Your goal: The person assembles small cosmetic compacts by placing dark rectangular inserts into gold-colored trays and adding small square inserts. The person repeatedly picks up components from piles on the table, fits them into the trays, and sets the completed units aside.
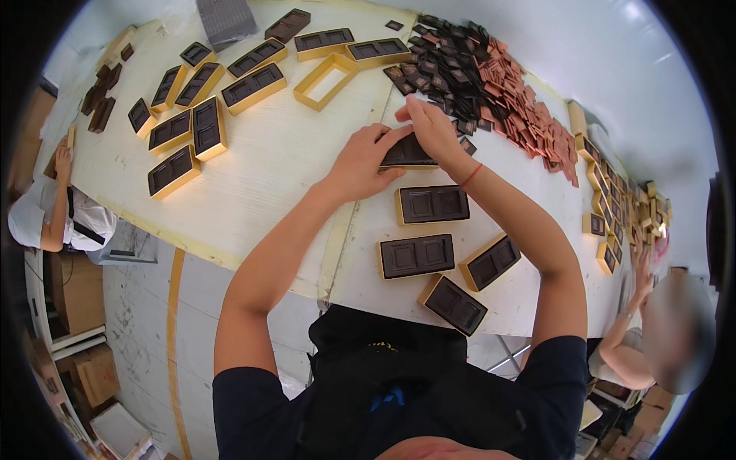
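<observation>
My left hand [359, 162] grips the left end of a gold box with a dark brown insert [406, 155], its thumb along the near side and a finger over the top. Over the box's right part is my right hand [434, 136], fingers drawn together. Whatever lies between them is hidden. Just beyond my hands spreads a heap of small black square packets [445, 65], with a heap of reddish-brown square packets [521, 107] to its right. Nearer to me lie several similar boxes, among them one gold box with a two-well insert [433, 205] and a tilted one [454, 303].
On the table's [291, 176] left half stand several gold boxes with brown inserts [254, 88] and an empty gold frame [326, 80]. Loose brown inserts [100, 100] lie far left. Boxes [602, 199] line the right side. A co-worker [65, 207] is at left, another person [632, 345] at right.
</observation>
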The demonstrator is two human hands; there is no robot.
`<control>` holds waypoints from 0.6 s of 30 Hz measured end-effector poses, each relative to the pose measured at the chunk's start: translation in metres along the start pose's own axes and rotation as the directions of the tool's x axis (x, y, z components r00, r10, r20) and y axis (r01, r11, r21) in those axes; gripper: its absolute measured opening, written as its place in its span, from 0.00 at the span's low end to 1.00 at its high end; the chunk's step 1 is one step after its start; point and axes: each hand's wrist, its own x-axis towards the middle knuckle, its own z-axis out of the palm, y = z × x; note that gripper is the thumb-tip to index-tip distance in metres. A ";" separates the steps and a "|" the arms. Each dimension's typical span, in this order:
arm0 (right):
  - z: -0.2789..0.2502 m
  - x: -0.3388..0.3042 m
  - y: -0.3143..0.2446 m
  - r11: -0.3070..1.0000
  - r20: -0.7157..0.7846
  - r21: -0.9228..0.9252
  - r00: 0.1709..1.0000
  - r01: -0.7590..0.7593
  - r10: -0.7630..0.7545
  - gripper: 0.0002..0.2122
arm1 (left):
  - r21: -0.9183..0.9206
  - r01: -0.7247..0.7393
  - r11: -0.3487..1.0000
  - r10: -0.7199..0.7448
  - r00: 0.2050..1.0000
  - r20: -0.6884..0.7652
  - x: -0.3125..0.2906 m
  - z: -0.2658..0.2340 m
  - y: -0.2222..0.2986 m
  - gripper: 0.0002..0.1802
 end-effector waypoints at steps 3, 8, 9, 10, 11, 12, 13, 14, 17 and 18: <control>0.001 -0.001 0.010 0.981 0.001 0.140 0.990 -0.137 0.139 0.27 | 0.031 -0.020 0.999 0.021 0.999 -0.035 0.002 0.005 0.002 0.39; 0.007 -0.008 -0.005 0.991 -0.051 -0.007 0.989 -0.137 0.137 0.27 | 0.019 -0.038 0.999 0.039 0.997 -0.071 0.002 0.009 -0.004 0.37; 0.016 -0.008 -0.012 0.975 -0.039 0.073 0.976 -0.209 0.212 0.26 | 0.005 -0.027 1.000 0.027 0.996 -0.082 -0.001 0.006 -0.008 0.37; 0.018 -0.007 -0.002 0.961 -0.059 0.180 0.973 -0.210 0.224 0.25 | -0.020 -0.037 0.999 0.036 0.996 -0.076 0.001 0.007 -0.006 0.37; 0.018 -0.002 0.009 0.937 -0.077 0.285 0.969 -0.203 0.233 0.24 | -0.046 -0.046 0.998 0.043 0.997 -0.069 0.005 0.009 -0.005 0.36; 0.017 -0.001 0.010 0.891 -0.021 0.383 0.962 -0.245 0.273 0.23 | -0.046 -0.057 0.997 0.053 0.996 -0.077 0.007 0.010 -0.003 0.35; 0.013 0.000 0.009 0.833 0.033 0.479 0.953 -0.278 0.300 0.23 | -0.066 -0.047 0.997 0.043 0.997 -0.068 0.009 0.009 -0.002 0.35; 0.009 0.000 0.008 0.764 0.088 0.567 0.945 -0.307 0.315 0.22 | -0.086 -0.037 0.996 0.032 0.998 -0.059 0.011 0.009 -0.002 0.35; -0.011 0.001 -0.009 0.753 0.179 0.546 0.930 -0.366 0.322 0.20 | -0.101 -0.063 0.993 0.056 0.996 -0.072 0.010 0.011 -0.012 0.34; -0.024 0.001 -0.002 0.776 0.159 0.531 0.940 -0.339 0.302 0.18 | -0.115 -0.088 0.989 0.077 0.993 -0.092 0.016 0.014 -0.013 0.33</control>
